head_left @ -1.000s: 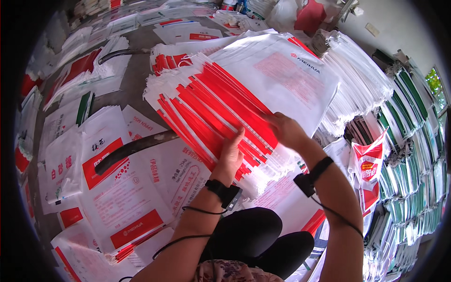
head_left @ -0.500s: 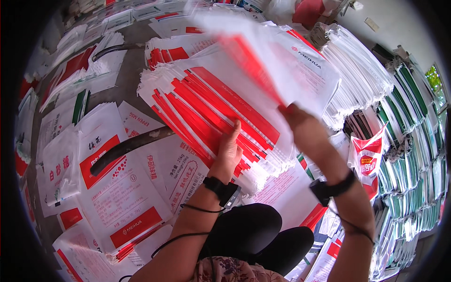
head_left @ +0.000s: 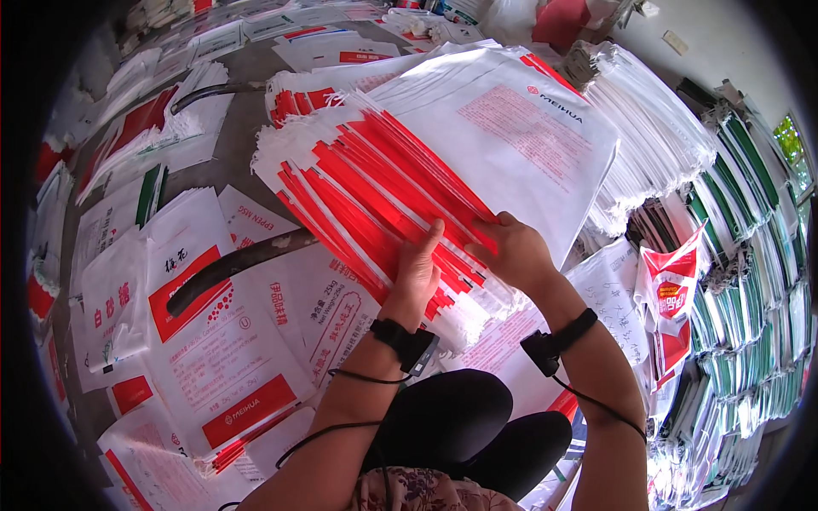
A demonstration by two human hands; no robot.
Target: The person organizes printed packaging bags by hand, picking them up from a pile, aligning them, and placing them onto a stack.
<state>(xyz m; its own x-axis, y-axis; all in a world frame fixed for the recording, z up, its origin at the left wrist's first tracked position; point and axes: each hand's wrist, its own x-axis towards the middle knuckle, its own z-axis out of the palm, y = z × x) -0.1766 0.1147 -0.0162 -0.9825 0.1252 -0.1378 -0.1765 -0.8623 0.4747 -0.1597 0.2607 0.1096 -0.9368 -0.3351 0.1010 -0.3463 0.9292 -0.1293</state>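
Observation:
In front of me lies a thick stack of white-and-red woven bags [head_left: 366, 183], its edges fanned into red and white stripes. My left hand [head_left: 417, 260] is closed on the stack's near edge, thumb on top and the other fingers hidden below. Closed on the upper bags' red edge, my right hand [head_left: 518, 249] sits just right of the left one. A large white bag panel [head_left: 520, 119] with red print spreads out beyond the right hand. Both wrists wear dark cabled devices.
Tall piles of white bags [head_left: 652, 128] and green-striped bags [head_left: 741, 204] stand on the right. A red-and-white bag [head_left: 669, 294] hangs against them. On the left, flat bags [head_left: 217, 341] lie under a dark curved strip [head_left: 230, 268]. More bags cover the floor at the back.
The bag that my right hand was swinging, blurred, above the stack now lies flat. That hand has come down and left to the stack's edge. My left hand keeps its grip.

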